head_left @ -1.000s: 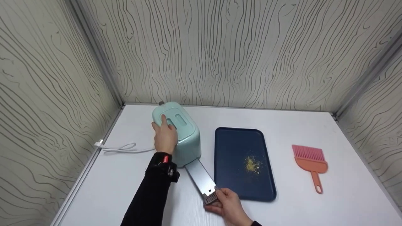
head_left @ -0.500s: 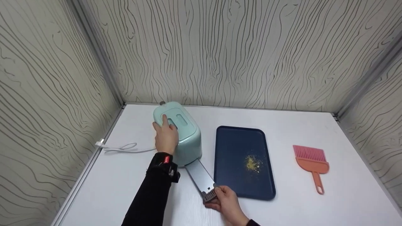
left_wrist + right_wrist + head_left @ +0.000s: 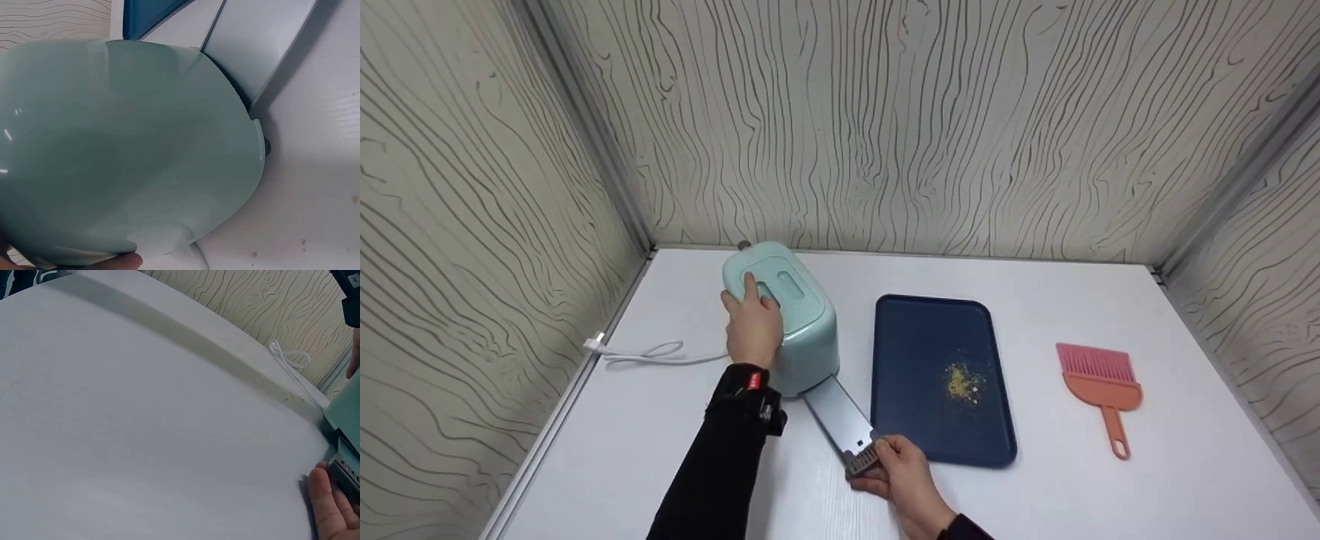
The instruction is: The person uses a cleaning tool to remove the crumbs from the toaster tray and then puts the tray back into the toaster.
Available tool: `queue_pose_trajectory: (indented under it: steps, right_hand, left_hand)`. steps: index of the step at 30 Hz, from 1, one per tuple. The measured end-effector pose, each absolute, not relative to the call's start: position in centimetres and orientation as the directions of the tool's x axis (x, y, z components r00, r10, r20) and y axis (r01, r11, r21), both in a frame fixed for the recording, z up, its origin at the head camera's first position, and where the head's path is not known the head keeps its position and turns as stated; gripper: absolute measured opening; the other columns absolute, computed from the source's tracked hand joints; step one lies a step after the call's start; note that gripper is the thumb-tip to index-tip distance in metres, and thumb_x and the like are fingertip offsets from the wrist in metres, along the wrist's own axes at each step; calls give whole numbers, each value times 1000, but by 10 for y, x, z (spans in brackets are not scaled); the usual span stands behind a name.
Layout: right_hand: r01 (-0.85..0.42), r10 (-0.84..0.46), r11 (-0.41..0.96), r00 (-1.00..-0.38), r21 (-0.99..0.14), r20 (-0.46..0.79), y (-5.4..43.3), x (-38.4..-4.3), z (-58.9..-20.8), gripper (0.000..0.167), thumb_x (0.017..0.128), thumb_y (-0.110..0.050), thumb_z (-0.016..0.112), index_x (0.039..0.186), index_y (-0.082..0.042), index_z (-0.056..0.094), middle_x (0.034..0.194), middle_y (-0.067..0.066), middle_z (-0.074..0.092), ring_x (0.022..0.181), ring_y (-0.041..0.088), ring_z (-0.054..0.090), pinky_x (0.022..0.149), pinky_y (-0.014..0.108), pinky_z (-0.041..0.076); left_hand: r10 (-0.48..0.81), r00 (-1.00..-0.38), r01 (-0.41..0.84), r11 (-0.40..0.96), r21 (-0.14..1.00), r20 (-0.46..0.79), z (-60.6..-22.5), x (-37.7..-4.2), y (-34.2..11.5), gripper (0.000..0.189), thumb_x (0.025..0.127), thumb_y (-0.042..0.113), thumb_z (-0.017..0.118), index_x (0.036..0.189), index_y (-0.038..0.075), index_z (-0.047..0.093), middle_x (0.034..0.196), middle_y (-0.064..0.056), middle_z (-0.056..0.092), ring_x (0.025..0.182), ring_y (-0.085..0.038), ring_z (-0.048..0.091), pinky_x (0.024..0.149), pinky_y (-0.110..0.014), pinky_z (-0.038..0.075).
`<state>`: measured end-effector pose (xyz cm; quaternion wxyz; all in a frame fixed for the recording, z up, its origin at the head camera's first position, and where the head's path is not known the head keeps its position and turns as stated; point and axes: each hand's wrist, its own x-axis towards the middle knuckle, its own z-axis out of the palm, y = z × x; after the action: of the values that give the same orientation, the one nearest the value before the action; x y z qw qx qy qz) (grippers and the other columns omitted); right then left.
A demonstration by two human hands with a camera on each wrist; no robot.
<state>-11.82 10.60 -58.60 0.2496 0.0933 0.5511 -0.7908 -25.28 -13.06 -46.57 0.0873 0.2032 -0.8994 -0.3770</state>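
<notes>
A mint-green toaster [image 3: 810, 352] stands at the left of the table, its two slots on top. My left hand [image 3: 755, 330] rests on its top with spread fingers, one stretched along beside a slot; in the left wrist view a fingertip [image 3: 130, 260] lies against the shell. From the toaster's near end a flat metal crumb tray [image 3: 836, 416] sticks out, its inner end hidden inside. With thumb and fingers my right hand [image 3: 906, 480] pinches the tray's grey slotted end [image 3: 344, 475]. Right beside that hand lies a dark blue tray [image 3: 915, 345] bearing yellow crumbs [image 3: 961, 382].
A pink-bristled brush set in an orange dustpan [image 3: 1104, 390] lies at the right. The toaster's white cord [image 3: 660, 352] runs left to the table edge. Patterned walls enclose the back and sides. A few small specks [image 3: 304, 242] dot the table near the toaster.
My right hand has moved slightly toward the toaster, and a little less of the crumb tray sticks out. The blue tray has shifted slightly away from me. My left hand stays on the toaster.
</notes>
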Motion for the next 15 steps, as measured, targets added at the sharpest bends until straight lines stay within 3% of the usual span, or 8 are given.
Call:
queue_pose_trajectory:
  steps: [15]
  right_hand:
    - [520,-253,-243,-849,-819,-464,107,-122,-587,29,113,-20,36,128,5,41,102,15,69,82,22,73,77,35,61]
  left_hand:
    - [-438,-899,-294,628,721,14,-466,-252,-129,56,109,27,36,163,20,26,162,-32,17,60,-22,48,52,-35,40]
